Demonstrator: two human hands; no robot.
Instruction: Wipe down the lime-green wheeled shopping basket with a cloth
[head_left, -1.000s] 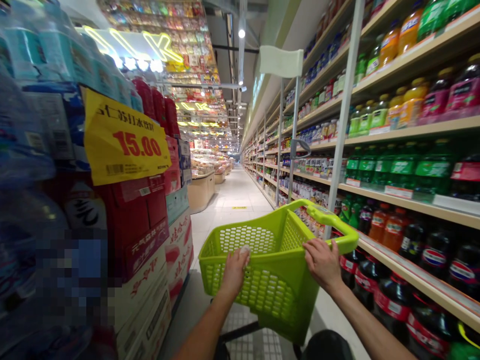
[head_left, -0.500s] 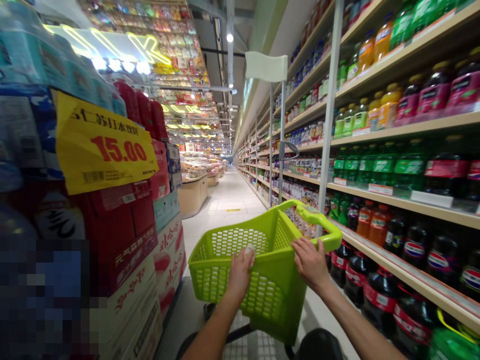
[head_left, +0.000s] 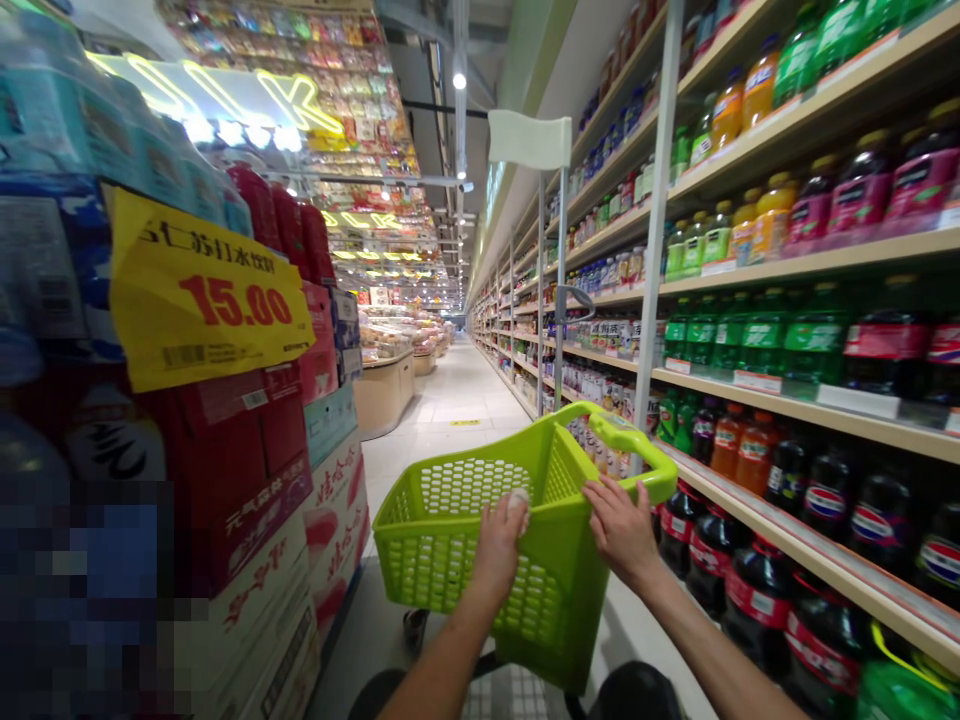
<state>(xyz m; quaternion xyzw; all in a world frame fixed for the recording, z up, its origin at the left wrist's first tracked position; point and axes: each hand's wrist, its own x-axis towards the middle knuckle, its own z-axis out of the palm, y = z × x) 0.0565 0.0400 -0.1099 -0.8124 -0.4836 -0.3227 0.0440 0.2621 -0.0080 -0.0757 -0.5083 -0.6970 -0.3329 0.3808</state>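
Observation:
A lime-green plastic shopping basket (head_left: 442, 540) with perforated walls sits tilted on a cart frame in front of me in a supermarket aisle. My left hand (head_left: 499, 545) is closed over the basket's near rim, with a small white wad (head_left: 517, 502) pinched in its fingers. Fingers curled, my right hand (head_left: 622, 530) grips the rim at the basket's right corner, just below the green handle (head_left: 637, 450). No goods show inside the basket.
A stack of red and white drink cartons (head_left: 247, 480) with a yellow 15.00 price sign (head_left: 206, 295) stands close on the left. Shelves of soda bottles (head_left: 787, 340) line the right. The tiled aisle (head_left: 457, 400) runs ahead, a display counter (head_left: 382, 385) on its left.
My left hand has slid rightward along the near rim toward my right hand. The basket has shifted slightly left in view, and the view has moved a little down the aisle.

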